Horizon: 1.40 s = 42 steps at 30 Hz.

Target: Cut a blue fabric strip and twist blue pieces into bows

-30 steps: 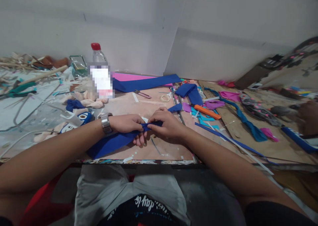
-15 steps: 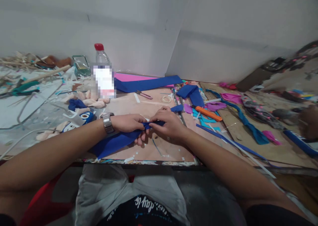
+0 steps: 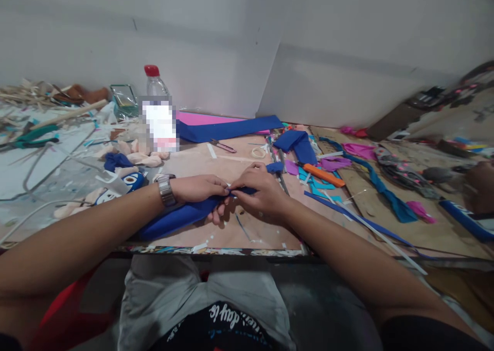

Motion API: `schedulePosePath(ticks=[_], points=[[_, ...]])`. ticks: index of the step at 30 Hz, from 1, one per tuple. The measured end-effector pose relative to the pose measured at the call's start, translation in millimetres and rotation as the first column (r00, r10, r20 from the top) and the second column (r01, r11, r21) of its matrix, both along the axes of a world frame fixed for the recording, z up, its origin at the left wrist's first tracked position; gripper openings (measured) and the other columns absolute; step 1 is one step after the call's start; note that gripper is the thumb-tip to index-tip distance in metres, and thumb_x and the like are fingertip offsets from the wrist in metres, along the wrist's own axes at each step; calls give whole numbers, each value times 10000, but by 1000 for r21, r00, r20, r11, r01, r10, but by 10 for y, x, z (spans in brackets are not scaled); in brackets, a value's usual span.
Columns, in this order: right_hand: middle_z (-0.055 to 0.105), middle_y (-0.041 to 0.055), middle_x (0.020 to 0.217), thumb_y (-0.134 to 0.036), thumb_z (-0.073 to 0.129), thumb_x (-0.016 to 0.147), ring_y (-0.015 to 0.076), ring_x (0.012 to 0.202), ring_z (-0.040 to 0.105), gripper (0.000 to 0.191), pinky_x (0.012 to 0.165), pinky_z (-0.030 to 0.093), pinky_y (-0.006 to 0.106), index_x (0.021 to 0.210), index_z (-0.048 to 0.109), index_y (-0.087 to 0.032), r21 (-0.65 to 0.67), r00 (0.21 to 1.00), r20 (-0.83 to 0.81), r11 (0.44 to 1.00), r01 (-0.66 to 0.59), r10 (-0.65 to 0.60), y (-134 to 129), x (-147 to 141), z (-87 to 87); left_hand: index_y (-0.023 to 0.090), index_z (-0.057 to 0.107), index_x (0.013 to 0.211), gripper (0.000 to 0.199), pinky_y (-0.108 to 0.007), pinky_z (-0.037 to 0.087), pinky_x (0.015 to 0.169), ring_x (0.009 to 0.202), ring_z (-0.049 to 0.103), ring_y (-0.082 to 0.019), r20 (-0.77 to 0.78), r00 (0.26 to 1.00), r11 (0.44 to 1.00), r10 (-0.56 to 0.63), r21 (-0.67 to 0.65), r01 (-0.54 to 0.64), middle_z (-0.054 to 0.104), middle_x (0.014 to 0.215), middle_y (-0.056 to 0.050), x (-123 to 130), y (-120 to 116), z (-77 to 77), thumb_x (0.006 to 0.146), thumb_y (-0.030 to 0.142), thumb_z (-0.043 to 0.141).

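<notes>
My left hand (image 3: 203, 194) and my right hand (image 3: 260, 189) meet over the front of the table, both closed on one blue fabric strip (image 3: 175, 221). Between the thumbs and fingertips the strip is bunched narrow. Its wide end hangs left under my left wrist and lies on the tabletop; a short blue end (image 3: 275, 167) shows beyond my right knuckles. Part of the strip is hidden behind my fingers. Left of my watch lies a blue and white glue gun (image 3: 125, 182) with a white cable.
An orange utility knife (image 3: 323, 175) lies right among coloured scraps. Small pink scissors (image 3: 224, 146), a tape roll (image 3: 258, 153) and a blue strip (image 3: 231, 129) are behind my hands. A red-capped bottle (image 3: 157, 83) stands behind a blurred-out phone. Green-handled pliers (image 3: 36, 136) lie far left.
The wide left part of the blue strip has folded over and looks narrower and rounder. Both hands stay together in nearly the same place, fingertips still pinching the cloth.
</notes>
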State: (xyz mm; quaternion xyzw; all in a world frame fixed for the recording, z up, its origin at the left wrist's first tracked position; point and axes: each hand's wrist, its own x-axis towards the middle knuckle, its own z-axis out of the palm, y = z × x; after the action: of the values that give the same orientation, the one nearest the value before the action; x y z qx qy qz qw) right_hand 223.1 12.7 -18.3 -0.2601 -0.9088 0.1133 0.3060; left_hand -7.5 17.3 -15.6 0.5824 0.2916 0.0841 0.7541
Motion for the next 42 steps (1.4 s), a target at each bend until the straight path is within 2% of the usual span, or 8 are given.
schedulePosePath(ticks=[5, 9, 13, 16, 26, 35, 38, 42], points=[[816, 26, 874, -219, 690, 918, 207, 826, 709, 78, 966, 350, 456, 942, 764, -227, -3, 1000, -10, 1000, 23, -24, 7, -6, -3, 155, 621, 934, 272, -300, 566, 643, 664, 723, -189, -74, 997, 997, -33, 62, 38, 744, 786, -77, -4, -10, 44, 909, 420, 673], [813, 35, 860, -226, 700, 907, 202, 787, 710, 56, 940, 364, 447, 907, 754, -211, -32, 994, -40, 995, 96, -97, 21, -1, -22, 155, 633, 1010, 292, -296, 532, 662, 691, 712, -190, -158, 987, 957, -2, 286, 48, 748, 841, -70, -13, 1, 66, 872, 401, 710], [814, 41, 882, -236, 687, 915, 210, 815, 713, 83, 937, 370, 441, 929, 766, -216, -62, 988, -43, 987, 145, -148, 27, -2, -38, 161, 697, 1028, 311, -279, 476, 714, 758, 665, -174, -215, 969, 777, 124, 629, 40, 743, 896, -44, -28, 39, 91, 877, 433, 678], [809, 39, 878, -242, 672, 918, 210, 818, 708, 98, 929, 372, 432, 916, 768, -220, -86, 981, -46, 979, 182, -187, 39, 1, -44, 170, 703, 1067, 335, -285, 453, 760, 851, 650, -191, -245, 951, 649, 191, 758, 65, 740, 981, -39, -38, 63, 109, 848, 423, 696], [723, 26, 765, -259, 594, 867, 209, 763, 640, 139, 860, 400, 384, 767, 671, -202, -119, 918, -87, 919, 376, -387, 244, 130, -77, 189, 635, 1052, 255, -300, 507, 702, 726, 714, -197, -238, 948, 735, 211, 678, 6, 734, 877, -10, -80, 119, 92, 844, 335, 657], [683, 29, 759, -264, 552, 837, 197, 731, 602, 134, 752, 431, 335, 729, 609, -210, -170, 861, -220, 887, 430, -459, 465, 283, -96, 221, 590, 1136, 321, -256, 492, 486, 545, 638, -158, -116, 879, 754, 462, 574, -320, 683, 787, -8, -52, 176, 23, 816, 220, 609], [681, 33, 785, -310, 543, 849, 213, 787, 602, 151, 782, 435, 345, 743, 599, -219, -198, 803, -288, 853, 483, -521, 534, 333, -119, 228, 592, 1150, 340, -209, 450, 456, 562, 635, -137, 1, 808, 688, 590, 522, -503, 666, 810, -6, -52, 213, -4, 813, 223, 632], [618, 19, 729, -351, 529, 853, 204, 756, 564, 184, 748, 426, 333, 724, 567, -225, -258, 759, -350, 835, 486, -549, 594, 369, -123, 197, 601, 1069, 300, -232, 545, 605, 657, 649, -103, 285, 615, 488, 735, 408, -772, 637, 950, -9, -55, 340, -75, 781, 204, 686]])
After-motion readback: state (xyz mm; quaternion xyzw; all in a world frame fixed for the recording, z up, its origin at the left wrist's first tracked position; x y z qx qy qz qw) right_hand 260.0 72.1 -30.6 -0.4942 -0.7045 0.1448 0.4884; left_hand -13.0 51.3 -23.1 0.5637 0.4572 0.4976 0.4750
